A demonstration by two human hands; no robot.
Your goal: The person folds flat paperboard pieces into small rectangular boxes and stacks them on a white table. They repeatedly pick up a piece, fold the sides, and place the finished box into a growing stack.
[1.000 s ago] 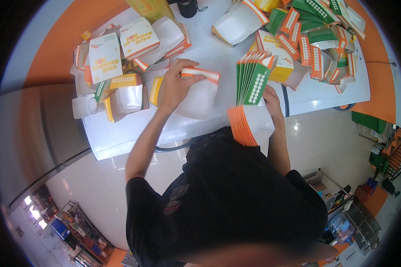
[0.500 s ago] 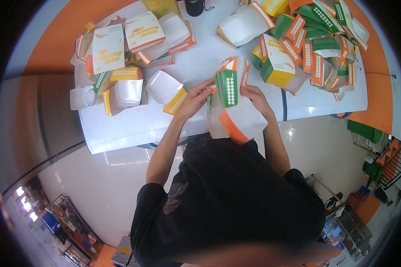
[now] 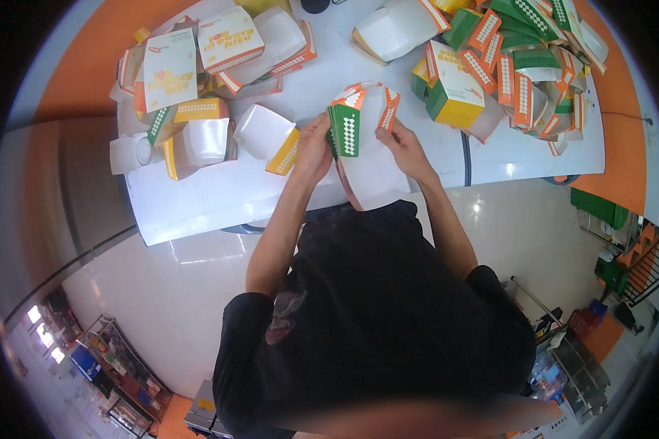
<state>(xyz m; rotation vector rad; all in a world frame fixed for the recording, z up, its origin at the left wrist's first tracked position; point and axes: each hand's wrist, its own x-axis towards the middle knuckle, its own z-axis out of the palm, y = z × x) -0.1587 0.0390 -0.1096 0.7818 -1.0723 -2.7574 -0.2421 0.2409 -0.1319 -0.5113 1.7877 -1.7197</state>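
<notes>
A person in a black shirt is standing at the near edge of a white worktop (image 3: 198,208) and holding a flat, unfolded carton (image 3: 370,157) up between both hands, just above that edge near the middle of the scene. The left hand (image 3: 313,150) is closing around the carton's left side, where a green flap with a white dotted pattern (image 3: 346,130) is showing, with the thumb lying along that flap. The right hand (image 3: 404,148) is gripping the carton's right side, its fingers pinching an orange and white flap (image 3: 388,115) at the upper corner. The carton's plain white inner face is turning toward the camera and its lower end is hanging down past the worktop edge toward the person's chest. Just left of the left hand, a folded white and yellow box (image 3: 269,135) is lying on the worktop. Farther left, a heap of white, yellow and orange boxes (image 3: 190,80) is spreading across the far left corner. On the far right, a larger pile of green and orange flat cartons (image 3: 523,62) is covering the worktop, and a dark cable (image 3: 467,157) is running across the surface near the right forearm.
</notes>
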